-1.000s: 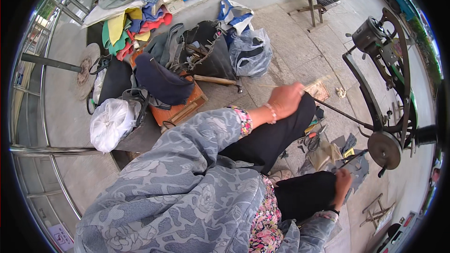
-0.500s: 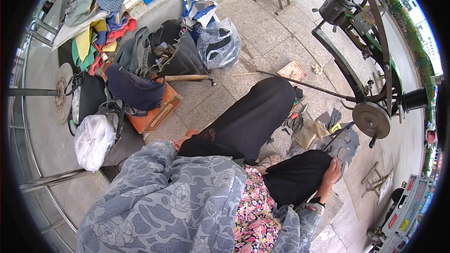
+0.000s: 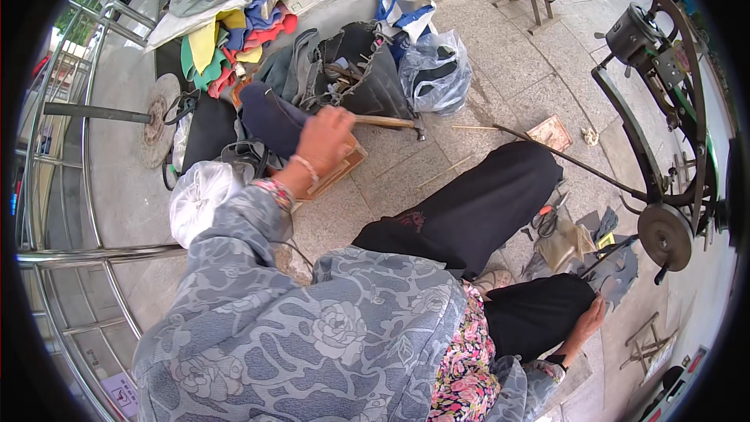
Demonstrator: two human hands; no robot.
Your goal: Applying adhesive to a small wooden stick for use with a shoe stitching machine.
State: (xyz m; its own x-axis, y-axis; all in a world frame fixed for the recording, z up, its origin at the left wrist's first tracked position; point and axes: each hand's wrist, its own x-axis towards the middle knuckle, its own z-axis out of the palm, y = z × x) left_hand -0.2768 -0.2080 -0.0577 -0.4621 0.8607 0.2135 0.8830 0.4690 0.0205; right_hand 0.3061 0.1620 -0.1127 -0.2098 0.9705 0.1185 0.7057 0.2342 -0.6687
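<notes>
My left hand (image 3: 326,139) is stretched out over the wooden box (image 3: 341,169) on the left, blurred by motion, so its grip is unclear. Its fingers come close to the handle of a hammer (image 3: 387,121) and overlap the dark navy bag (image 3: 269,119) on the box. My right hand (image 3: 591,320) rests low beside my right knee, fingers bent. At its fingertips shows a flat grey piece (image 3: 608,295), partly hidden. Beyond that knee lie scissors (image 3: 546,223) with red near them, a tan plastic bag (image 3: 569,247) and dark grey scraps (image 3: 621,270).
A hand-cranked sewing machine (image 3: 664,94) stands at right, its long rod reaching toward my left knee. A black open bag (image 3: 367,70), a clear plastic bag (image 3: 437,74) and a white bag (image 3: 201,199) sit at left. Metal railings (image 3: 94,254) run along the left edge.
My left hand has risen from beside my left thigh and reached forward over the wooden box. The view has swung left, shifting everything rightward. My right hand stays by the knee.
</notes>
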